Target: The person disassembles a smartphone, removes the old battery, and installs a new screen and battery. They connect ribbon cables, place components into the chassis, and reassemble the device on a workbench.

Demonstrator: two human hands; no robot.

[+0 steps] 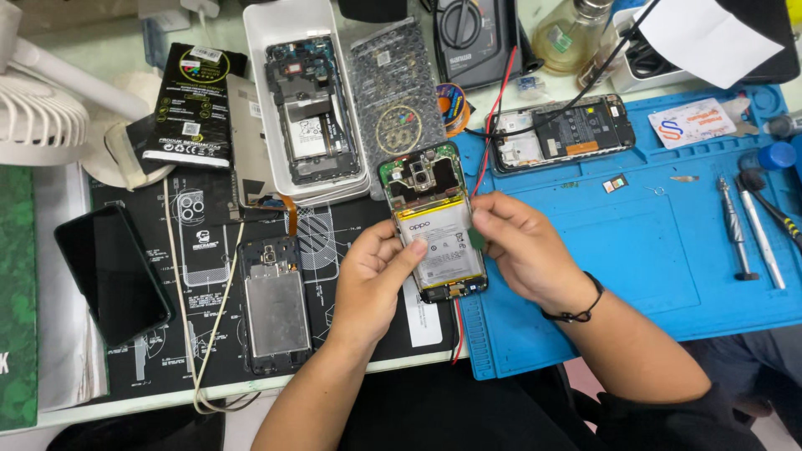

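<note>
1. While the left hand (373, 271) wraps around the left edge of the opened green phone (434, 221), thumb lying across the white battery (441, 242), the right hand (514, 242) comes in from the other side, so the phone sits clamped between both, back cover off, lifted a bit over the bench edge.
2. The right fingers are pinched shut on a small dark green tab (476, 238) right at the battery's right edge. Can't tell if it's a pull tab or a pick, too small.
3. There's a black wristband (581, 309) on the right wrist.
4. Just left of the gripped phone, on the black printed mat (334, 225), lies another stripped phone with a bare metal plate (274, 305), and further left a dark phone lying screen up (113, 274).
5. Above the grip, 1 white tray (267, 50) holds another opened phone (311, 113), with a clear patterned back cover (394, 96) beside it.
6. To the right of the grip is the blue repair mat (652, 242). An opened phone (561, 134) lies at its top, with red and black leads (501, 100) running over it. 2 screwdrivers (748, 230) lie well off to the right.
7. A black battery package (190, 104) and a white fan (38, 108) sit far up-left.
</note>
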